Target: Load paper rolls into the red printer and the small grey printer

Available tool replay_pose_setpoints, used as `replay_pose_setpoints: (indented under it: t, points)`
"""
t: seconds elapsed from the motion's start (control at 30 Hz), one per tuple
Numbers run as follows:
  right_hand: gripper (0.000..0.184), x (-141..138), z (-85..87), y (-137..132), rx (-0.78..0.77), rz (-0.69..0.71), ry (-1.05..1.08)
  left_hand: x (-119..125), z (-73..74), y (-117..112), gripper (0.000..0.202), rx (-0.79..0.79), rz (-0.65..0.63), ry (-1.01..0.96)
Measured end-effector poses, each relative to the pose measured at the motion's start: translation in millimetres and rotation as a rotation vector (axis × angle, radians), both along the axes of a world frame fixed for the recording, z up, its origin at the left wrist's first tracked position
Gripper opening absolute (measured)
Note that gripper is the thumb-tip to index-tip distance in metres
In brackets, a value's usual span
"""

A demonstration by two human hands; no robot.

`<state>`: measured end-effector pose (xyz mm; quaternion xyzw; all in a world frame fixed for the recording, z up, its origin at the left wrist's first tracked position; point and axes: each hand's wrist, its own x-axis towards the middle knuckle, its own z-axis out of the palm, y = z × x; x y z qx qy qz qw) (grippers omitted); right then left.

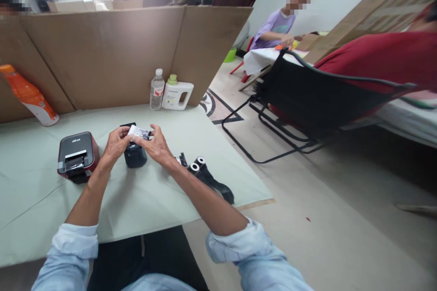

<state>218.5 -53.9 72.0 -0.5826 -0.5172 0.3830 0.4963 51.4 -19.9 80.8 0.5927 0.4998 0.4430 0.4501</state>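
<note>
Both my hands meet above a small black printer-like device (135, 155) on the pale green tabletop (41, 191). My left hand (116, 143) and my right hand (154, 143) pinch a small white paper roll or label strip (138, 132) between their fingers, just over the device. A red and black label printer (77, 156) stands to the left of my left hand. Two black rolls with white cores (198, 165) lie to the right of my right forearm.
A cardboard screen (112, 50) walls off the back of the table. A water bottle (157, 89), a white jug (177, 93) and an orange bottle (30, 95) stand against it. A black folding chair (307, 100) and other seated people are to the right.
</note>
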Motion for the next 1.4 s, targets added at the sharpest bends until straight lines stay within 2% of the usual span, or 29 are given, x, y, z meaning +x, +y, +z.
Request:
replay_pose_setpoints:
  t: [0.1, 0.2, 0.3, 0.4, 0.5, 0.63, 0.73, 0.9, 1.07, 1.13, 1.3, 1.4]
  points:
    - [0.060, 1, 1.0, 6, -0.098, 0.153, 0.054, 3, 4.0, -8, 0.059, -0.107, -0.014, -0.143]
    - [0.031, 6, 5.6, 12, -0.123, 0.293, 0.109, 2, 6.8, -13, 0.075, -0.134, -0.029, -0.205]
    - [0.017, 14, 11.4, 20, -0.089, 0.388, 0.062, -3, 6.6, -11, 0.074, -0.105, -0.039, -0.186]
    - [0.014, 20, 14.3, 31, -0.039, 0.456, -0.100, -9, 1.1, -4, 0.054, -0.034, -0.032, -0.083]
    - [0.021, 20, 12.0, 39, 0.065, 0.488, -0.347, -17, -8.8, 3, 0.045, 0.083, -0.036, 0.045]
    - [0.022, 14, 3.2, 43, 0.190, 0.473, -0.756, -25, -22.3, 4, 0.032, 0.204, -0.022, 0.395]
    - [0.020, 11, -3.6, 45, 0.200, 0.475, -0.851, -26, -29.2, 1, 0.026, 0.230, 0.008, 0.633]
    - [0.027, 10, -10.7, 47, 0.209, 0.496, -0.879, -27, -34.2, 0, 0.035, 0.269, -0.041, 0.693]
    - [0.026, 12, -14.8, 52, 0.232, 0.498, -0.849, -30, -36.9, 2, 0.027, 0.266, -0.059, 0.631]
    - [0.025, 15, -16.1, 55, 0.230, 0.497, -0.756, -30, -38.8, 2, 0.025, 0.245, -0.035, 0.586]
    - [0.026, 22, -19.5, 62, 0.117, 0.506, -0.299, -33, -40.1, 2, 0.023, 0.165, -0.051, 0.334]
    - [0.023, 23, -21.5, 61, 0.108, 0.514, -0.288, -34, -37.4, 1, 0.023, 0.158, -0.039, 0.364]
